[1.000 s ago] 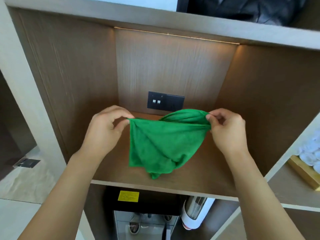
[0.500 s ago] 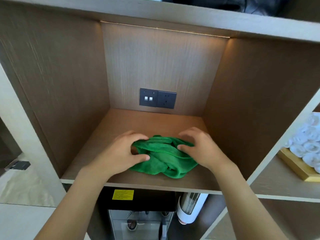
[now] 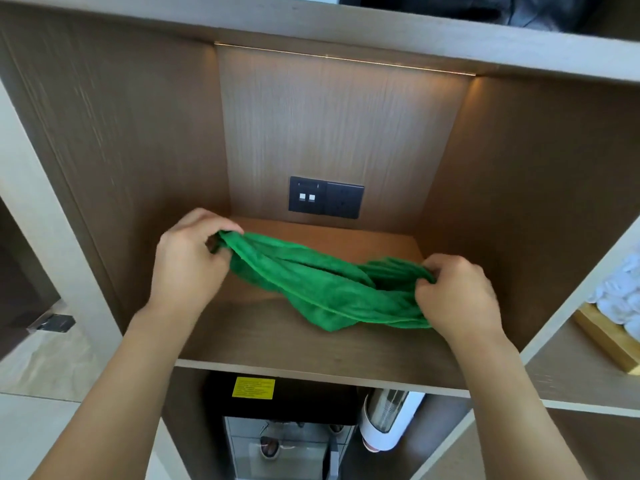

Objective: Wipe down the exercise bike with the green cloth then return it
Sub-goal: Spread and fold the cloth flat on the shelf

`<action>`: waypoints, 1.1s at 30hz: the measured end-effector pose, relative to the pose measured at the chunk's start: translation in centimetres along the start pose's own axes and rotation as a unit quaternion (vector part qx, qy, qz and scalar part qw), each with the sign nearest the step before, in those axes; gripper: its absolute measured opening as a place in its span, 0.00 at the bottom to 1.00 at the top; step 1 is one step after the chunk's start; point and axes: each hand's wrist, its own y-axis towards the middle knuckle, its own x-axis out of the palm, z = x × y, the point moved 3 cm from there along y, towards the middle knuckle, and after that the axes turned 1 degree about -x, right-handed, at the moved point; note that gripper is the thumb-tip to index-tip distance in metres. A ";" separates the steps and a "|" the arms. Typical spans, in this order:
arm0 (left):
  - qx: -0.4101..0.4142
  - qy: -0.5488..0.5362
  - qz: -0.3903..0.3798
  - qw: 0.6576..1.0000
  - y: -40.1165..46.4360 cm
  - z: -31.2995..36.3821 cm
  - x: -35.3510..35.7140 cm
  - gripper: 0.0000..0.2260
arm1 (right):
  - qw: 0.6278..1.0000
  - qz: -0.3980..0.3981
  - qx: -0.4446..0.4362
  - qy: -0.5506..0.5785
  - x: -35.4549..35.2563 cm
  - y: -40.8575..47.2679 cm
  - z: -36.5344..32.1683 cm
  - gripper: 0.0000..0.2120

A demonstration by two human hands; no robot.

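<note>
Forearms reach up into the wooden cubby, and both hands are clamped on the green cloth. The left hand pinches one bunched end and holds it up near the left wall, while the right hand grips the other end lower down, so the cloth sags between them with its belly resting on the shelf. The exercise bike is nowhere in view.

I judge the return to be unfinished: the cloth is twisted, not folded. If either hand lets go now, the loose end could flop over the shelf's front edge, and the weight might drag the rest down toward the black appliance and the white cup dispenser below. A hasty tug could also wind the twist tighter. Farther back, the dark socket plate sits on the rear panel; a damp cloth pushed against it would be unwise.
</note>
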 end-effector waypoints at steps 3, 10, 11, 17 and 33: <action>-0.015 -0.012 -0.013 1.000 -0.6 0.1 -1.1 0.20 | 0.993 -0.075 0.046 -0.073 -0.5 -0.4 0.6 0.03; -0.087 -0.078 -0.464 0.878 -4.4 3.2 -0.5 0.14 | 0.973 -0.220 -0.062 -0.006 3.9 -1.4 -1.7 0.24; -0.095 -0.079 -0.496 0.859 -4.5 3.7 -0.6 0.12 | 0.966 -0.251 -0.058 -0.035 5.0 -1.5 -1.6 0.26; -0.007 -0.038 -0.402 0.915 -2.2 5.2 3.7 0.16 | 0.945 -0.306 -0.108 -0.033 8.7 -0.3 -2.2 0.33; -0.035 0.242 -0.404 0.881 -8.6 8.7 3.5 0.24 | 0.965 -0.240 -0.100 -0.028 10.5 0.3 -1.0 0.32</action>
